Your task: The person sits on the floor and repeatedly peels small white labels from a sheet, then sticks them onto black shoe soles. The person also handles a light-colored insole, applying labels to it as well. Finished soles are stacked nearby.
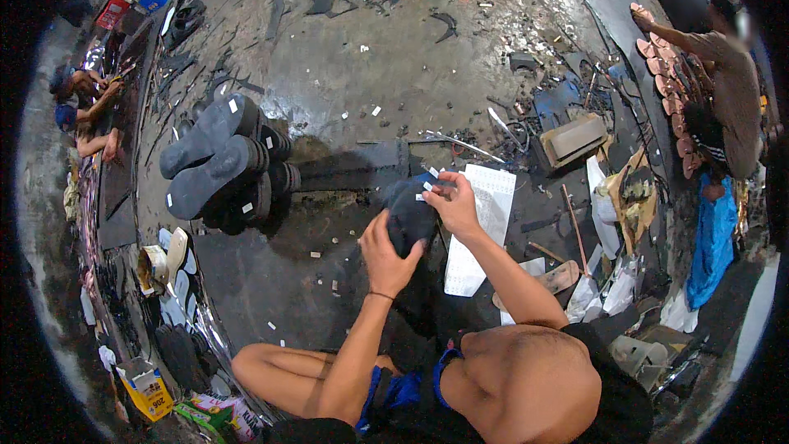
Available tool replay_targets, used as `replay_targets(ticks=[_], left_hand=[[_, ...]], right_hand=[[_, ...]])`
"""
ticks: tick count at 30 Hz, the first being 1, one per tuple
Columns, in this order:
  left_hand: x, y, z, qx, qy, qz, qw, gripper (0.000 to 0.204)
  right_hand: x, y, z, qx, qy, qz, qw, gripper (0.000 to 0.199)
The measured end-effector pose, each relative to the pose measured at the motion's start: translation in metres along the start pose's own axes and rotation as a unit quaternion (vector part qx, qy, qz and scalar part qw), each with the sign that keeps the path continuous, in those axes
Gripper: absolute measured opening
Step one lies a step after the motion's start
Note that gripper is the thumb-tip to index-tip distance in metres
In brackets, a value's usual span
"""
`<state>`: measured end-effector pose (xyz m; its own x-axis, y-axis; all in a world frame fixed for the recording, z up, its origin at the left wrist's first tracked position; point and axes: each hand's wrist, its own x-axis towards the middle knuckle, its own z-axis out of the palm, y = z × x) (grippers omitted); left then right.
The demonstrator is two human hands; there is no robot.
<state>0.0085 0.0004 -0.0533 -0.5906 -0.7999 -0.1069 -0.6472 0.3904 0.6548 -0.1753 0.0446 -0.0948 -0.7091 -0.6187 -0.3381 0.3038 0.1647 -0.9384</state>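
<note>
In front of my knees I hold a dark sandal (408, 218) whose outline is partly covered by my fingers. My left hand (389, 256) wraps round its near left side, thumb toward the right. Over its far right edge, my right hand (454, 205) pinches a small white sticker (427, 186) between thumb and fingertips. More tiny white pieces show close to those fingertips. Right of the sandal, partly under my right forearm, lies a white sheet (479, 230) printed with rows of small marks. To the left, dark sandals (215, 166) are piled soles up, with small white stickers on them.
Rubber scraps and white bits litter the floor (362, 57). Scissors (508, 129) and a grey box-shaped block (573, 141) lie ahead right. A person (731, 82) at right reaches over rows of tan soles (670, 99); another person (86, 103) sits far left. A yellow box (145, 390) stands near left.
</note>
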Motion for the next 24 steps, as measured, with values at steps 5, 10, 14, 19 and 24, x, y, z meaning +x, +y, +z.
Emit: replay_targets(ticks=[5, 10, 14, 19, 24], left_hand=[[0.026, 0.021, 0.011, 0.119, -0.031, 0.089, 0.988, 0.087], [0.026, 0.020, 0.002, 0.073, -0.046, 0.051, 0.995, 0.089], [0.045, 0.002, -0.034, 0.171, 0.030, 0.000, 0.985, 0.098], [0.040, 0.016, 0.018, 0.141, -0.063, 0.085, 0.984, 0.096], [0.042, 0.012, 0.026, 0.092, -0.027, 0.076, 0.993, 0.084]], right_hand=[[0.000, -0.012, 0.025, -0.167, -0.002, -0.125, 0.978, 0.052], [0.009, -0.006, -0.005, -0.180, 0.059, -0.078, 0.979, 0.051], [0.011, 0.002, -0.013, -0.118, 0.009, -0.032, 0.992, 0.044], [0.011, -0.020, 0.014, -0.219, -0.046, -0.082, 0.971, 0.048], [0.014, -0.020, 0.006, -0.257, 0.020, -0.082, 0.963, 0.044]])
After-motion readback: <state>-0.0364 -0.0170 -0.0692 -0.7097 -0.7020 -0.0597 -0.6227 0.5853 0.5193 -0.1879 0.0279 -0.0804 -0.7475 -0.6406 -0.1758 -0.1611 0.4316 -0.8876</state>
